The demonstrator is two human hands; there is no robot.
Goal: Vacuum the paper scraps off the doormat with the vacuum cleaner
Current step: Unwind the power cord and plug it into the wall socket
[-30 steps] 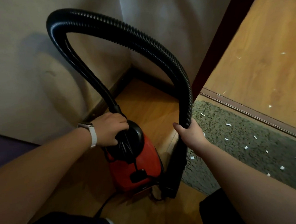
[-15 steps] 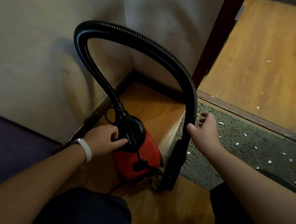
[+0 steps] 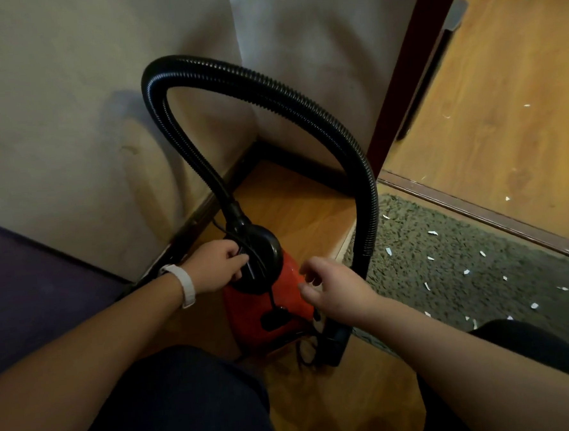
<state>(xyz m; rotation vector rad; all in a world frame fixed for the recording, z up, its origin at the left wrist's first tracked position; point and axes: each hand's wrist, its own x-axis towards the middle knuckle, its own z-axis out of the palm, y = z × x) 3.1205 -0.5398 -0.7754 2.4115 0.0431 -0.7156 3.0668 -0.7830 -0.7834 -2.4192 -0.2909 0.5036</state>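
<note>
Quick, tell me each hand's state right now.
Left hand: grips the vacuum cleaner at its black top.
Right hand: open, fingers loosely curled, holding nothing.

Wooden floor [image 3: 309, 207] bears the vacuum cleaner [image 3: 246, 314] and the doormat [image 3: 413, 280].

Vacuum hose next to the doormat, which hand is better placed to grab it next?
Right. The right hand holds nothing and hovers just beside the hose at its lower end, on the doormat side. The left hand grips the vacuum cleaner by its black top, farther from it.
</note>
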